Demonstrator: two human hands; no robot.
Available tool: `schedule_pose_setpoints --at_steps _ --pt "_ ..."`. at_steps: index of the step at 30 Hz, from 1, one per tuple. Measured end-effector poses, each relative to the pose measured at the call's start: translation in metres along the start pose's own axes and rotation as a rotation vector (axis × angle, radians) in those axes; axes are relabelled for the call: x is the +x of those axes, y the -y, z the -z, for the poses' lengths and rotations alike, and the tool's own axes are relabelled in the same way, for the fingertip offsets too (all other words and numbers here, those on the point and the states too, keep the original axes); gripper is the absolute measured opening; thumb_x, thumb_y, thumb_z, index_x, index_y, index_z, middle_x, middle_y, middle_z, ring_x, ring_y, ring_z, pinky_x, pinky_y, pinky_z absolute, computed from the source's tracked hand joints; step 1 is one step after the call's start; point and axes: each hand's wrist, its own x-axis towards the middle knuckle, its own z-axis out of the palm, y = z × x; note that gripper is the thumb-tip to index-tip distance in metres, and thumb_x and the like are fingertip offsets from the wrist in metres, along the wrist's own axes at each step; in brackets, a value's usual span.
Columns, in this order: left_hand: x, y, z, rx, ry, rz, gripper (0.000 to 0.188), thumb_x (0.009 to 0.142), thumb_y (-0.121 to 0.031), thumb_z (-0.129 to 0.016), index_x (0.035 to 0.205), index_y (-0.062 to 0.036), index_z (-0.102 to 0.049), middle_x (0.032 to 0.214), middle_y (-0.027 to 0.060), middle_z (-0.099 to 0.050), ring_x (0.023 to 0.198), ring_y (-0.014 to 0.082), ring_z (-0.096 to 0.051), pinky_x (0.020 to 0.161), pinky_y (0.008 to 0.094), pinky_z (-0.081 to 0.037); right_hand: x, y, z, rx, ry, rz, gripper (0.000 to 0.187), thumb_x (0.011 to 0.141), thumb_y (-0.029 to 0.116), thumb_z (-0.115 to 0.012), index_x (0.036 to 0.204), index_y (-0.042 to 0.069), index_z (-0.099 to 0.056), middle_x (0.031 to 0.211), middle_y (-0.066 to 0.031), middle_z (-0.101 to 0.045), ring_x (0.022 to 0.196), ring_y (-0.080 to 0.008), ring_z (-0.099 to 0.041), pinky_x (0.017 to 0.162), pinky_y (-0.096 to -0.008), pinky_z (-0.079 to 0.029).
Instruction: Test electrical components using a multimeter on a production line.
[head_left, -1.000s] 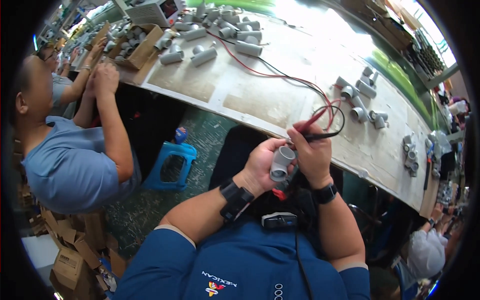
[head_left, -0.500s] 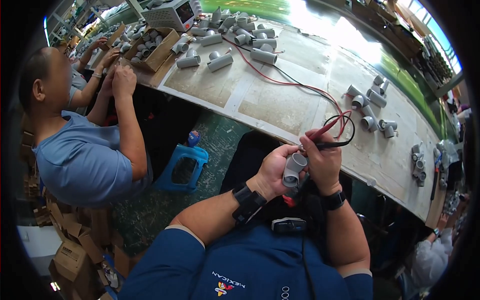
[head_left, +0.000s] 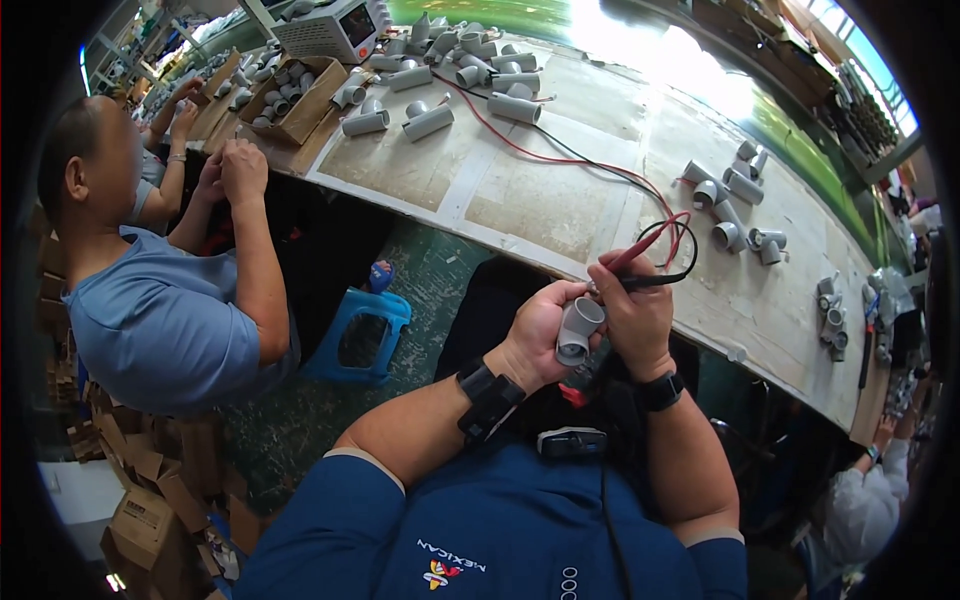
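My left hand is closed around a grey plastic pipe tee, with one round opening facing up and another toward me. My right hand grips a red test probe and a black test probe together. Their tips meet the tee's far end beside my left fingertips; the exact contact is too small to make out. Red and black leads loop from the probes and run left across the table toward a pile of grey fittings.
A white bench meter stands at the back left beside a carton of fittings. More grey fittings lie on the table to the right. A co-worker in blue sits at left, near a blue stool.
My hands still hold the tee and probes together, with only a slight shift in the view. At the far left, another person's hand has moved away from the carton.
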Motion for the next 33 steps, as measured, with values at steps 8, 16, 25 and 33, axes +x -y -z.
schedule_pose_setpoints --at_steps 8,16,25,33 --pt "0.002 -0.002 -0.005 -0.021 0.000 0.053 0.026 0.104 -0.028 -0.051 0.095 -0.0082 -0.065 0.079 0.0081 -0.070 0.067 0.0238 -0.069 0.054 0.0339 -0.059 0.002 -0.004 0.004 -0.122 -0.035 0.093 0.012 0.092 0.006 -0.076 0.102 0.001 -0.070 0.080 -0.0035 -0.071 0.068 -0.0092 -0.066 0.060 -0.0245 -0.052" --pt "-0.035 -0.058 -0.037 0.369 -0.083 -0.197 0.023 0.101 -0.025 -0.057 0.093 -0.0047 -0.064 0.079 0.0118 -0.068 0.065 0.0273 -0.069 0.051 0.0348 -0.060 -0.005 0.008 0.042 0.131 -0.085 -0.048 0.015 0.094 0.010 -0.077 0.104 0.001 -0.070 0.082 -0.0030 -0.070 0.068 -0.0080 -0.064 0.058 -0.0243 -0.051" --pt "0.015 -0.241 -0.053 2.113 -0.500 -1.117 0.014 0.097 -0.017 -0.068 0.094 -0.0030 -0.070 0.085 0.0096 -0.066 0.074 0.0219 -0.067 0.070 0.0376 -0.054 -0.014 0.017 0.142 -0.211 -0.267 0.101 0.015 0.095 0.012 -0.077 0.105 0.002 -0.071 0.082 -0.0010 -0.070 0.069 -0.0066 -0.061 0.059 -0.0243 -0.050" --pt "0.080 -0.148 -0.128 2.464 0.074 -1.423 0.014 0.091 -0.015 -0.072 0.099 -0.0032 -0.073 0.105 0.0141 -0.069 0.104 0.0363 -0.065 0.092 0.0433 -0.052 -0.023 0.019 0.169 -0.385 -0.206 0.044 0.015 0.094 0.011 -0.077 0.101 -0.001 -0.072 0.079 -0.0023 -0.070 0.071 -0.0078 -0.060 0.066 -0.0264 -0.049"
